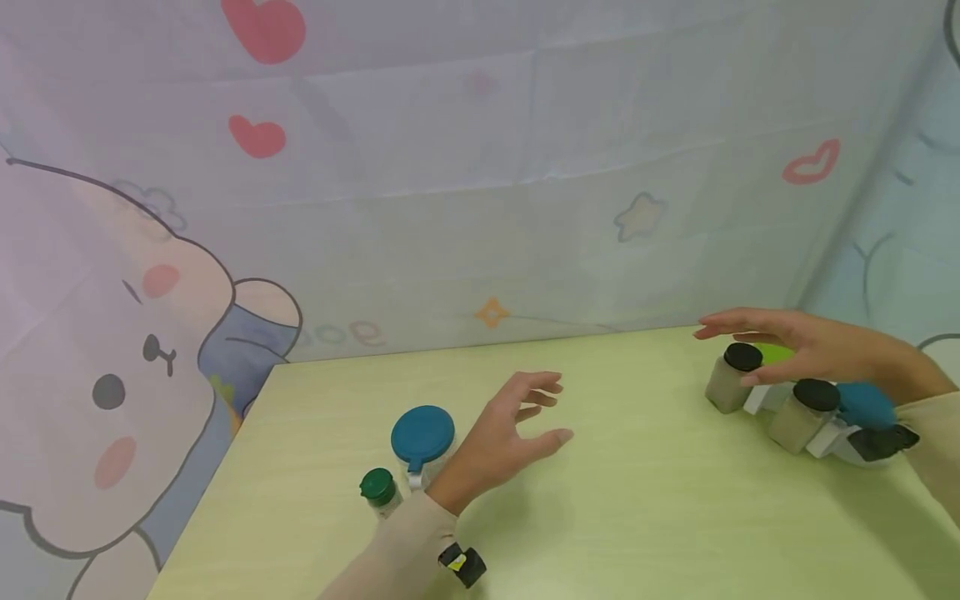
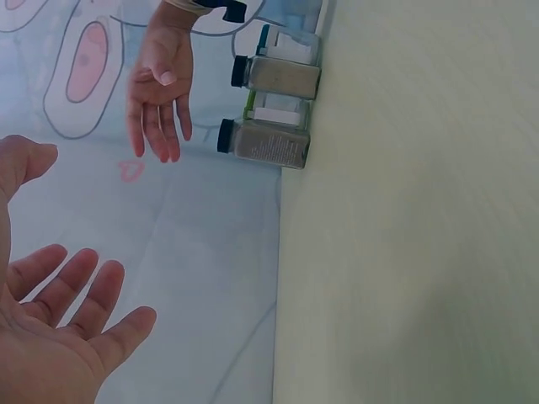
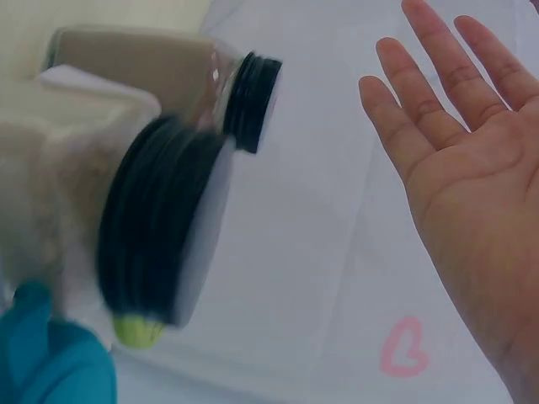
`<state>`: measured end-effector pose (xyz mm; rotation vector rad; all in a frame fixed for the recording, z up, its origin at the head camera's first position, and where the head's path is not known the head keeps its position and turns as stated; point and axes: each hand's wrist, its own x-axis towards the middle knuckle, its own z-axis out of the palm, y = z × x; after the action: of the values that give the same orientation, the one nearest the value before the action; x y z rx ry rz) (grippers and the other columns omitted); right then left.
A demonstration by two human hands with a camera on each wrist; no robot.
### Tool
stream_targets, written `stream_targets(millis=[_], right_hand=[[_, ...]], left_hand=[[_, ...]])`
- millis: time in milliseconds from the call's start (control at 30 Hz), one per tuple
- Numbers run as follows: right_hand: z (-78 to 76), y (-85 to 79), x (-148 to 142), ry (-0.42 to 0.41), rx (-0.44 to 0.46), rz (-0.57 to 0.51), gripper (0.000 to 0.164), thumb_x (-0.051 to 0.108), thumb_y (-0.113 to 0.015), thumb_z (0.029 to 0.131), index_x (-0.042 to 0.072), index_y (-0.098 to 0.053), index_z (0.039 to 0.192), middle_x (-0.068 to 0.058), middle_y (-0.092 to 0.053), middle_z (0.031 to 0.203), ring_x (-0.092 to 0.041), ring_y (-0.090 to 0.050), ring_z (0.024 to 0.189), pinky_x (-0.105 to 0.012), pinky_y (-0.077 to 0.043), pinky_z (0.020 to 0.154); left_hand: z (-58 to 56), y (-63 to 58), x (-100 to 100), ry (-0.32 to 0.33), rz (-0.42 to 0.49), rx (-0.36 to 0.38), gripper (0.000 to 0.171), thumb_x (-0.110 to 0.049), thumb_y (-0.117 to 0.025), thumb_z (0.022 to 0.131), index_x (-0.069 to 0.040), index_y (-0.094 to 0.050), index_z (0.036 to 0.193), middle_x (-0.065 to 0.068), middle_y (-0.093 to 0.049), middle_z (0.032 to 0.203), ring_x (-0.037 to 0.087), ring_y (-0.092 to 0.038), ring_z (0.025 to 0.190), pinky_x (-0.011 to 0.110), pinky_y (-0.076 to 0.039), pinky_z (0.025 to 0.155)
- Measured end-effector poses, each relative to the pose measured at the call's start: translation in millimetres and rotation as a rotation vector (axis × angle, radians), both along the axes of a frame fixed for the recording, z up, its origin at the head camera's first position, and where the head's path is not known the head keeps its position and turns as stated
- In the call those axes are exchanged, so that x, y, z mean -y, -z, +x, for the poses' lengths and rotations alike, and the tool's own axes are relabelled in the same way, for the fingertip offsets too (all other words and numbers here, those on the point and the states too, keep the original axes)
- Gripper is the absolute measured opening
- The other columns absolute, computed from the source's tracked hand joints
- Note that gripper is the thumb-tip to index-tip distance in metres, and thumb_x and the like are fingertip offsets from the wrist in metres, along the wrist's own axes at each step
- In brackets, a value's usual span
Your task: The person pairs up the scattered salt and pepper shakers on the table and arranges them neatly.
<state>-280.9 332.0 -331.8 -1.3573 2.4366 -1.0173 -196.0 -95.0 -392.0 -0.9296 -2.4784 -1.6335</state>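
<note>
My left hand [image 1: 504, 442] hovers with loosely bent fingers beside a blue-lidded container [image 1: 423, 433] and a small green-capped bottle [image 1: 379, 488], gripping neither. On the right, my right hand [image 1: 832, 348] reaches over a group of containers, its fingers spread and nothing held. Two jars with black lids, one at the back [image 1: 726, 383] and one nearer [image 1: 801, 421], hold a pale brownish substance. Between and behind them are a green-lidded container [image 1: 774, 354] and another blue-lidded one [image 1: 866, 407], partly hidden by the right hand and wrist. The right wrist view shows the right palm [image 3: 480, 160] apart from the jars.
A pale yellow-green table [image 1: 622, 500] carries everything. Behind it hangs a cloth backdrop [image 1: 450, 167] printed with hearts, a star and a cartoon animal, meeting the table's far edge. A stretch of tabletop separates the left and right groups of containers.
</note>
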Motion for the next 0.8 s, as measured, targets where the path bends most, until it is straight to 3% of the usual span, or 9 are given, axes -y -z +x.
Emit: stream_targets(millis=[300,800], right_hand=[[-3.2,6.2,-20,-0.003,-0.029,-0.038,0.076,-0.011,-0.067,0.090,0.000,-0.033,0.156,-0.009,-0.045,0.155,-0.005,-0.042,0.140,-0.012,-0.033,0.109],[-2.4,15.3,-49,0.221,-0.031,0.072,0.075,0.001,-0.071,0.093,0.014,-0.035,0.158,0.002,-0.048,0.153,0.007,-0.044,0.135,-0.011,-0.042,0.099]], left_hand=[[-7.4,10.6,-12,0.002,-0.002,0.008,0.061,-0.033,-0.076,0.093,-0.035,-0.046,0.146,-0.010,-0.055,0.135,0.017,-0.058,0.123,0.038,-0.049,0.107],[-13.6,20.9,-35,0.061,0.016,0.013,0.059,-0.032,-0.076,0.093,-0.033,-0.048,0.145,-0.008,-0.055,0.135,0.023,-0.059,0.125,0.038,-0.049,0.107]])
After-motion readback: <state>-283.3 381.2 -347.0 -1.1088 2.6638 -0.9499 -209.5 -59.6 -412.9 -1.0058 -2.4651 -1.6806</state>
